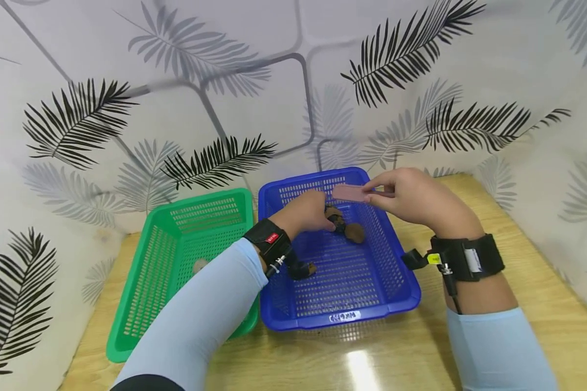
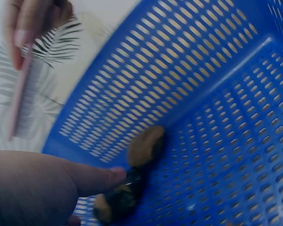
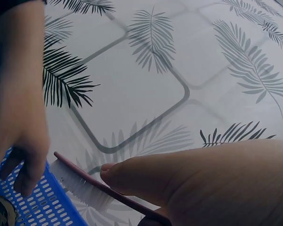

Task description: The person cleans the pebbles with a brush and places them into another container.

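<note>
While patterned wall (image 1: 264, 117) backs wooden table (image 1: 259, 358), right grip (image 1: 408, 195) pinches brush (image 1: 347, 193); left grip (image 1: 304, 212) unclear.

Green rectangular plastic basket (image 1: 210, 214) left of blue rectangular plastic basket (image 1: 342, 279), both on pale wooden table (image 1: 274, 366), patterned white wall (image 1: 254, 41) behind. Brown-and-black rounded lumps (image 1: 355, 233) inside the latter; pink bristled brush (image 1: 348, 193) near its far-right rim.

In the head view, the label (image 1: 344, 316) on the blue basket (image 1: 382, 309) is too small to be read, part of the green basket (image 1: 143, 288) is covered by the left sleeve (image 1: 195, 309), and the bristles (image 3: 85, 186) of the brush (image 1: 347, 193) are hidden. In the left wrist view, the right grip (image 2: 34, 26) is cut off by the top edge; in the right wrist view, a dark lump (image 3: 2, 210) by the left.
</note>
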Demonstrator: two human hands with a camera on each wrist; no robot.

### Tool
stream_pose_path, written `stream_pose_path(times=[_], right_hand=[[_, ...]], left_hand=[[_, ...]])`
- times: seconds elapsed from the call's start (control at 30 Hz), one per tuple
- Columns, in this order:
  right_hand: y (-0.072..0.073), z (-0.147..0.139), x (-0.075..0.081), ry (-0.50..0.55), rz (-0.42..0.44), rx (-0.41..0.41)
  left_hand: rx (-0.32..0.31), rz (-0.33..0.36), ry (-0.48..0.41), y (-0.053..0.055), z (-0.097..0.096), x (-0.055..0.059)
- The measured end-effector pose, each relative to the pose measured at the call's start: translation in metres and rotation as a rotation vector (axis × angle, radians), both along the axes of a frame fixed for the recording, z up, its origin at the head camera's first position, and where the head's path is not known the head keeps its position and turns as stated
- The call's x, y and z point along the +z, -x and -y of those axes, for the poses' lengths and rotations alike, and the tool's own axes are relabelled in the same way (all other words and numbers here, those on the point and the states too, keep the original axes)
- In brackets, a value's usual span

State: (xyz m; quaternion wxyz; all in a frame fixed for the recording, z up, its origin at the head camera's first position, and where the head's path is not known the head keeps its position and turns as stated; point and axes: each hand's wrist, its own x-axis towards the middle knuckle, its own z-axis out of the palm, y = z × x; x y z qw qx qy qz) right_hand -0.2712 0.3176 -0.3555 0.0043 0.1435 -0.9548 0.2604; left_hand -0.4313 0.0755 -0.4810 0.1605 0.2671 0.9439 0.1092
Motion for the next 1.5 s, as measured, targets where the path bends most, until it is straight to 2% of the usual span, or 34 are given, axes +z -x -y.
stream_pose_path(times=[0.1,0.27,0.37,0.5,0.63,0.77,0.87,1.0,1.1,1.17,1.27,1.43,1.5], right_hand=[[0.0,0.0,0.0,0.005,0.008,0.003],[0.001,-0.001,0.0,-0.007,-0.002,0.003],[0.002,-0.002,-0.001,-0.013,-0.003,-0.002],[0.001,-0.005,-0.001,-0.014,-0.002,-0.013],[0.0,-0.005,0.0,-0.02,0.002,-0.018],[0.0,-0.005,0.0,-0.012,0.005,-0.018],[0.0,-0.005,-0.001,-0.007,0.0,-0.013],[0.0,-0.005,-0.001,-0.009,-0.008,-0.009],[0.0,-0.004,-0.001,-0.016,-0.01,-0.014],[0.0,-0.003,-0.002,-0.02,-0.008,-0.017],[0.0,-0.003,-0.002,-0.025,-0.007,-0.015],[0.002,-0.003,-0.003,-0.039,-0.023,-0.004],[0.003,-0.004,-0.003,-0.04,-0.02,-0.003]], left_hand=[[0.041,0.0,0.007,0.001,-0.01,-0.017],[0.091,-0.126,-0.039,-0.017,-0.021,-0.017],[0.087,-0.153,-0.034,-0.015,-0.026,-0.019],[0.053,-0.128,0.001,-0.001,-0.033,-0.027],[0.045,-0.116,0.028,0.001,-0.035,-0.029],[-0.001,-0.167,0.072,0.003,-0.034,-0.031],[-0.026,-0.217,0.159,-0.007,-0.034,-0.023],[-0.041,-0.221,0.285,-0.025,-0.034,-0.005],[-0.058,-0.21,0.327,-0.032,-0.033,0.004],[-0.054,-0.207,0.316,-0.034,-0.032,0.007],[-0.061,-0.216,0.281,-0.031,-0.028,0.005],[-0.144,-0.294,0.269,-0.01,-0.017,-0.009],[-0.165,-0.26,0.274,-0.004,-0.014,-0.011]])
